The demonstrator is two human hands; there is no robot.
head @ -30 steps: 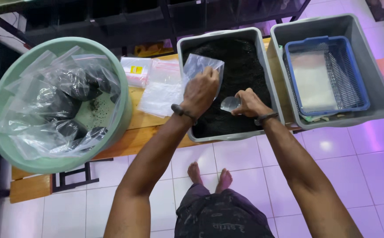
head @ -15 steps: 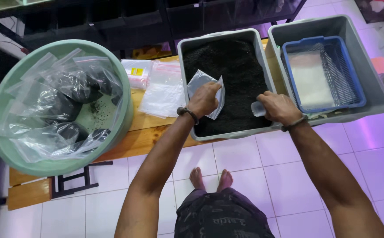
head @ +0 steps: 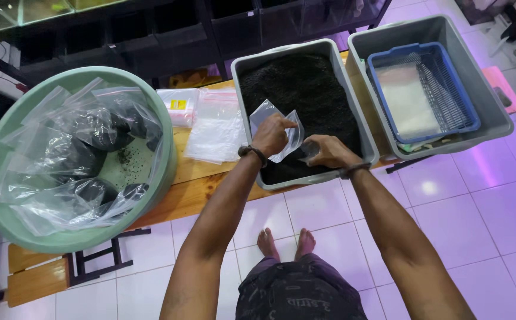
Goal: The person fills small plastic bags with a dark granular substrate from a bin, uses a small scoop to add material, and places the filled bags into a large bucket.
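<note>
Nearest us: bare feet (head: 284,244) on white floor tiles (head: 447,219). Our left hand (head: 271,135) pinches a small clear zip bag (head: 277,127), fingers closed on its upper edge, bag held over the grey tub (head: 241,106) of dark granular substrate (head: 305,89). Our right hand (head: 327,152) sits just beside the bag, curled over the tub's near rim; we cannot tell what it grips. Left, on the wooden tabletop (head: 204,184): flat stack of empty zip bags (head: 216,127), then a green basin (head: 68,240) of filled bags (head: 80,154). Far right: second grey tub (head: 489,89) holding a blue basket (head: 427,89).
</note>
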